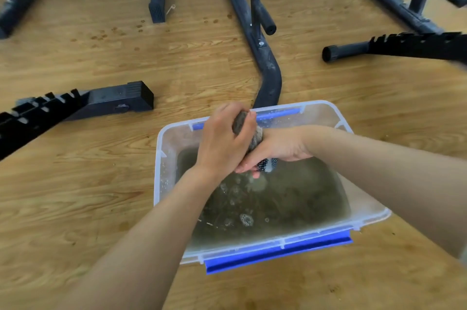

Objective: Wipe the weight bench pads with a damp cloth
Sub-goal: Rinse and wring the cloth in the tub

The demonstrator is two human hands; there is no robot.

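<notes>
Cloth (243, 124) in both hands' grip.

Cloth (243, 125) betw. both hands was grey, w/ a dark dotted bit poking out below them. Tub (364, 218) under hands was clear plastic w/ blue clips; water (278, 198) in it murky brown-grey. Floor (88, 170) around was light wood-grain. Frames (265, 62) beyond hands were black.
</notes>
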